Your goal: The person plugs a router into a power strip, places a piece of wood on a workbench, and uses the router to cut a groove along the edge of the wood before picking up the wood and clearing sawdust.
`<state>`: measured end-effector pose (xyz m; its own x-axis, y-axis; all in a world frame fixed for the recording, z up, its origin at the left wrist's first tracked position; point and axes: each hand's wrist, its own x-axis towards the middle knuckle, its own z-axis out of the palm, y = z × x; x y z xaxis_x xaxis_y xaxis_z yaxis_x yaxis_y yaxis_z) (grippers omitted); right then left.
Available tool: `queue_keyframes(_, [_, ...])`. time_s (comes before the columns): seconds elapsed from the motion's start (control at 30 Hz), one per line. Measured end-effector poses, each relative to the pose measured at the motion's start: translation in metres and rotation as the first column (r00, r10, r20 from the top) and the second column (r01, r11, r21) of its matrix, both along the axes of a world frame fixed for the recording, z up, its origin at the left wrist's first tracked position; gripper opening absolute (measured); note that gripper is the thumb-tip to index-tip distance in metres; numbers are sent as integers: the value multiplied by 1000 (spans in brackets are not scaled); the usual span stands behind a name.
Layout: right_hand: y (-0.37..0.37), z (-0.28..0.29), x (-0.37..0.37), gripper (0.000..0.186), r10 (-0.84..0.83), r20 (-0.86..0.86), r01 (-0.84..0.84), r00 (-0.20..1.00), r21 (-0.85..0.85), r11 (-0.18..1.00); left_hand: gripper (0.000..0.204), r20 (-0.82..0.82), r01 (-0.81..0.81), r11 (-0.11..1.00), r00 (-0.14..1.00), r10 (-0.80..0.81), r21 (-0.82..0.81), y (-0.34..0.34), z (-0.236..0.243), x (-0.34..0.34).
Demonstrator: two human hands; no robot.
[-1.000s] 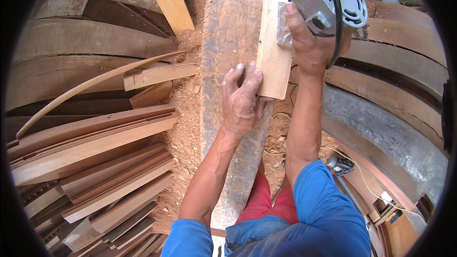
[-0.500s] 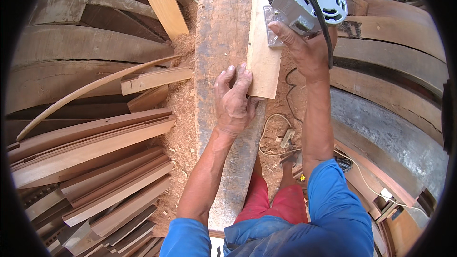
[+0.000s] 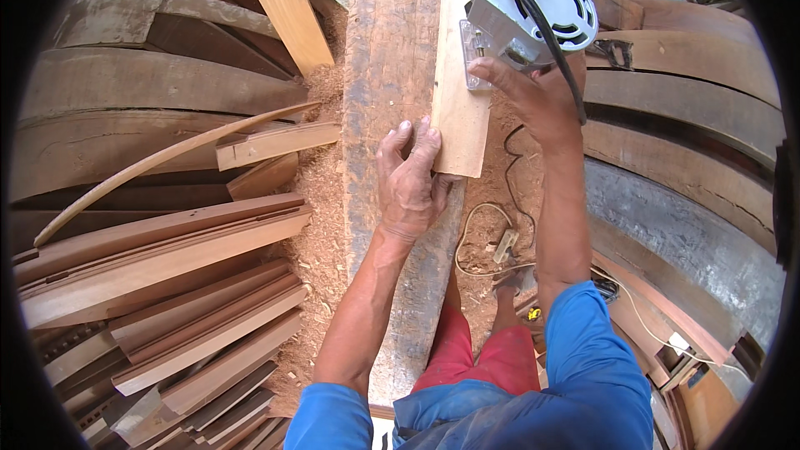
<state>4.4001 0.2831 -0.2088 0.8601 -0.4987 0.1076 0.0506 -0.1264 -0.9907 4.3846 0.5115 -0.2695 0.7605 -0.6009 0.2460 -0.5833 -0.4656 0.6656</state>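
Wood shavings [image 3: 321, 175] strew the workshop floor around a long, worn timber bench plank [image 3: 387, 58]. On it lies a pale, flat wooden board [image 3: 462, 133]; the left hand [image 3: 408, 179], half curled, touches its near left corner, though whether it grips is unclear. The right hand [image 3: 546, 104] wraps a silver-grey power tool [image 3: 533, 12] with a clear base plate, set at the board's right edge. How much edge is worked or left cannot be told. That edge seems to overhang the plank, which reaches out leftward; stacked brown timbers [image 3: 167, 283] stand beyond.
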Motion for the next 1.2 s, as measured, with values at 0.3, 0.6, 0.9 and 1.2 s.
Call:
queue_keyframes(0.3, [-1,-5,-3,50,42,-32,-37,999,152,988,84,0,-3,1000,1000,3,-7,0,-3,0])
queue_keyframes(0.6, [18,-9,23,55,-230,250,263,941,-111,958,82,-30,-11,1000,999,10,-17,1,-4,-1])
queue_keyframes(0.9, [2,-18,46,51,-306,363,388,880,-177,904,71,-12,-34,999,999,34,-37,-1,-2,-1])
queue_keyframes(1.2, [-12,0,81,54,-245,395,261,886,14,965,81,25,14,1000,1000,-13,-10,1,-4,2])
